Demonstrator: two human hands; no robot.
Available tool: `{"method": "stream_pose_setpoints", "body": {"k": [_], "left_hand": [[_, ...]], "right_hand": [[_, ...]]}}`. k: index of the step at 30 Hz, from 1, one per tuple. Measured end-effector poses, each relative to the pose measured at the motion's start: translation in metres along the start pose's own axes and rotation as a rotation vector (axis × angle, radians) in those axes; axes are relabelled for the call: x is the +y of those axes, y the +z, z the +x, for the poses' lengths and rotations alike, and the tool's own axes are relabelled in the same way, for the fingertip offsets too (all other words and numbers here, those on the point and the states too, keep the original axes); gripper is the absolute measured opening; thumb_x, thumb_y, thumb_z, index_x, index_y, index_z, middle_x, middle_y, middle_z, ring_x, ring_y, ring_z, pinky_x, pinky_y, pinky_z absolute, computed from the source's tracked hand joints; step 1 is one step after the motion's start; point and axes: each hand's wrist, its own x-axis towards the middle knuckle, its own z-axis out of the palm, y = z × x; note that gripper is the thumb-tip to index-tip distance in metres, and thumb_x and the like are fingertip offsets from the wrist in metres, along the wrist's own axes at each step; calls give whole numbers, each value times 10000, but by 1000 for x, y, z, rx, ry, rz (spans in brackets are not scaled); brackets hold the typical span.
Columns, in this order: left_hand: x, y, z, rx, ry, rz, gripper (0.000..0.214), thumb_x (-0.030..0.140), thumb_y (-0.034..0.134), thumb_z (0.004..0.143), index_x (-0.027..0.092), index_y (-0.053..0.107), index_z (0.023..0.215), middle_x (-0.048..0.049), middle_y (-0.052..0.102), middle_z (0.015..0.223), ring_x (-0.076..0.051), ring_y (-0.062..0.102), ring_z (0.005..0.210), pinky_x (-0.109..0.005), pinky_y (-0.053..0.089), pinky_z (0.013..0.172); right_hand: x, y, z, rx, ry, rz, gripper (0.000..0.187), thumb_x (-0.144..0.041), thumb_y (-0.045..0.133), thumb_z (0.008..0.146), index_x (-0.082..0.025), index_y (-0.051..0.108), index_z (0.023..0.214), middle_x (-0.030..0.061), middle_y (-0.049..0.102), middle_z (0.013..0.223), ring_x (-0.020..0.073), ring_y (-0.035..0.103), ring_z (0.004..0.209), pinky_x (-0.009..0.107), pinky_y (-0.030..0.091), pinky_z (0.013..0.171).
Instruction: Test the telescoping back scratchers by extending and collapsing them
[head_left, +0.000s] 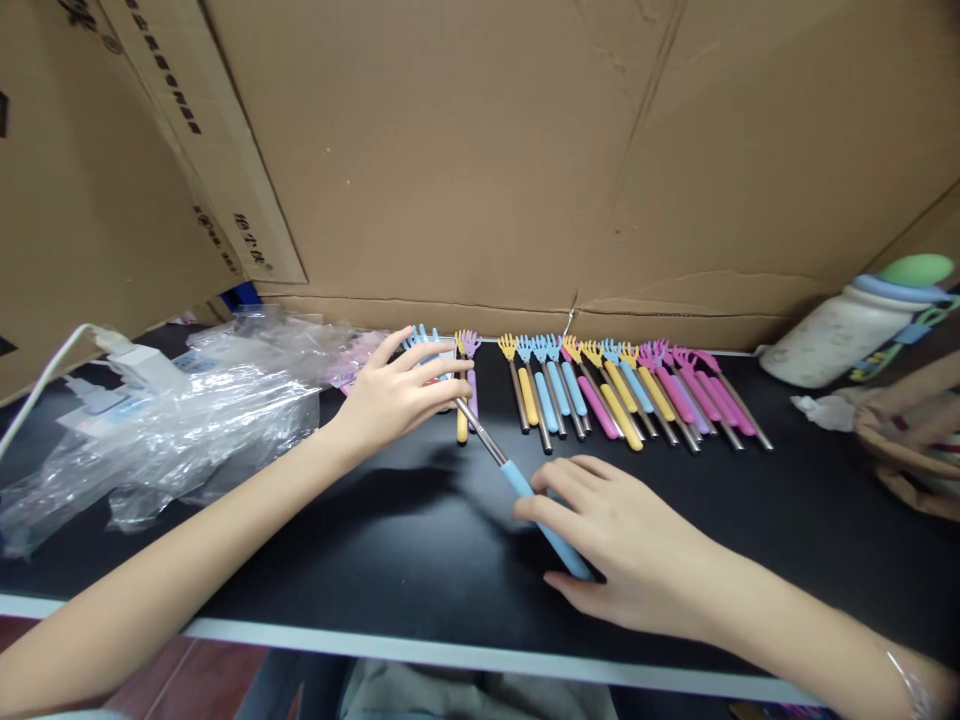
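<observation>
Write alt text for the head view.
A bare right hand grips a blue-handled metal back scratcher above a black table, the left hand covering its far end. Beyond lie claw-headed scratchers in yellow, blue, pink and purple, crumpled clear plastic packaging at left, a white bottle at right.

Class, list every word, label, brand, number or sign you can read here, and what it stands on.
"绝尘侠®" (probable reading): cardboard flap.
"®": left cardboard panel, after a character at the picture's edge.
Too blurred or small to read: the flap's upper line of characters, and the small line beside "绝尘侠®".
</observation>
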Motion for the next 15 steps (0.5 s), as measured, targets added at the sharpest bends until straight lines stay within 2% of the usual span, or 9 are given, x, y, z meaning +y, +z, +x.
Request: {"method": "stream_pose_setpoints", "body": {"k": [2, 7, 15], "left_hand": [[3, 0, 0, -9, -11, 18, 111, 293, 519, 880, 272, 626, 903, 56, 630, 1149, -198, 537, 1116, -441, 311, 1022], [12, 2, 0, -9, 12, 34, 100, 271, 531, 877, 277, 626, 907, 49, 655, 1100, -190, 575, 1049, -417, 386, 936], [10, -5, -1, 11, 61, 31, 104, 234, 506, 895, 239, 597, 845, 59, 684, 972, -119, 603, 853, -327, 370, 896]], "right_hand": [[-3, 4, 0, 14, -1, -13, 274, -244, 526, 744, -205, 553, 1014, 54, 509, 926, 171, 468, 809, 333, 372, 771], [-7, 5, 1, -28, 83, 62, 247, -155, 446, 752, -220, 533, 974, 15, 519, 861, 121, 475, 665, 255, 369, 633], [-1, 15, 2, 47, 198, 206, 280, -92, 387, 792, -247, 457, 1015, -20, 579, 933, 74, 512, 561, 205, 381, 556]]}}
